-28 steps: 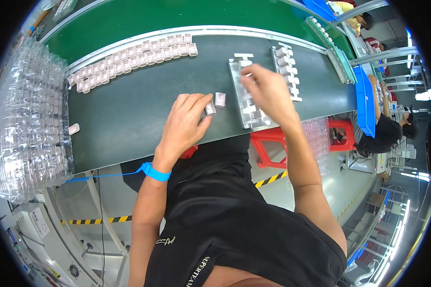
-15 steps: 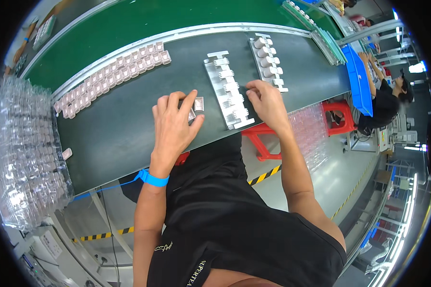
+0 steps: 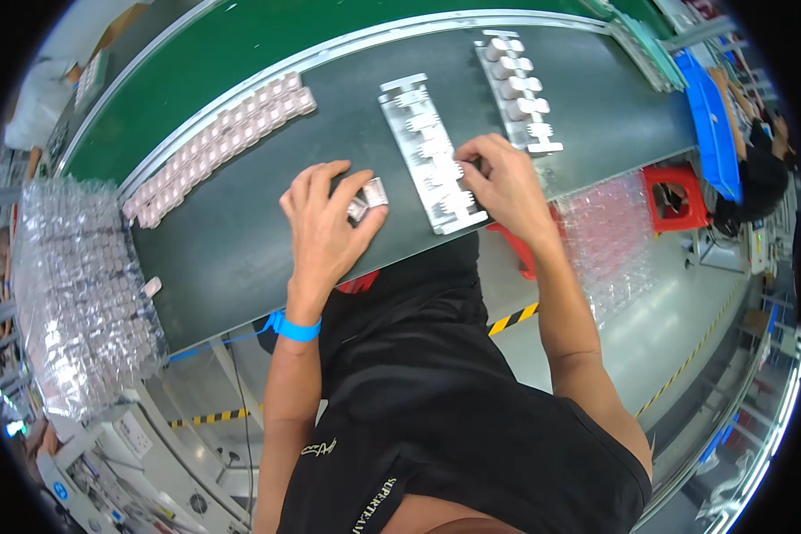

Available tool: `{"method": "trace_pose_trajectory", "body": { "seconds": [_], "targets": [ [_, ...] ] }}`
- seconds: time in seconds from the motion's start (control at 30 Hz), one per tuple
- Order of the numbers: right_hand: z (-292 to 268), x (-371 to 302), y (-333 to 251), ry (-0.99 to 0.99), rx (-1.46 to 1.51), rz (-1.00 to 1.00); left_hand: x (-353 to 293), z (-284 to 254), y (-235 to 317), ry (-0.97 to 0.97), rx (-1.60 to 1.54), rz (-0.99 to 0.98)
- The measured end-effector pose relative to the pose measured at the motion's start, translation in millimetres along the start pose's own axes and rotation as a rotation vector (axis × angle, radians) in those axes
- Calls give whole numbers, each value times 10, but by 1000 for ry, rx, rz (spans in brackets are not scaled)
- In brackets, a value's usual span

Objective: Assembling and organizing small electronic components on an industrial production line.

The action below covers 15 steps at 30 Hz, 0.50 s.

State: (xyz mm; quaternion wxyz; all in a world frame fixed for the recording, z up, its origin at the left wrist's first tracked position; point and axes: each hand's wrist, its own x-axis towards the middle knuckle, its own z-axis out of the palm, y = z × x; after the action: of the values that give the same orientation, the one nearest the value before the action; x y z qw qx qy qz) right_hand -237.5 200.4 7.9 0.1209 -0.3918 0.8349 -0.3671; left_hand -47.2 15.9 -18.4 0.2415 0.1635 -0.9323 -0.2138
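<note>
My left hand (image 3: 325, 221) is over the dark work surface, its thumb and forefinger closed around a small pinkish-white square part (image 3: 376, 191). A second such part (image 3: 357, 210) sits under the curled fingers. To the right, a long silvery fixture (image 3: 413, 158) lies at a slant, with a row of white ribbed pieces (image 3: 430, 147) along it. At its right edge my right hand (image 3: 505, 182) has thumb and forefinger pinched together; whatever they hold is hidden. Farther right lies another fixture (image 3: 518, 105), carrying several white rounded pieces (image 3: 513, 87).
Rows of pinkish square parts (image 3: 222, 147) line the far left of the surface. Clear plastic trays (image 3: 84, 294) are stacked at the left end, beside one loose part (image 3: 152, 287). A blue bin (image 3: 714, 125) and a red stool (image 3: 676, 198) are at the right, near another person (image 3: 761, 169).
The view has shifted. My right hand has come closer to the near fixture, its fingertips now at its edge. My left thumb and forefinger have closed in on the square part.
</note>
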Motion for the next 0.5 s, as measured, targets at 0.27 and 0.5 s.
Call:
{"method": "trace_pose_trajectory", "body": {
  "seconds": [0.27,0.5],
  "targets": [
    [-59,-81,-246,191,255,26,-121,-67,-132,12,-68,-2],
    [234,-243,-899,-65,753,24,-353,-307,-269,11,-44,-47]
  ]
}}
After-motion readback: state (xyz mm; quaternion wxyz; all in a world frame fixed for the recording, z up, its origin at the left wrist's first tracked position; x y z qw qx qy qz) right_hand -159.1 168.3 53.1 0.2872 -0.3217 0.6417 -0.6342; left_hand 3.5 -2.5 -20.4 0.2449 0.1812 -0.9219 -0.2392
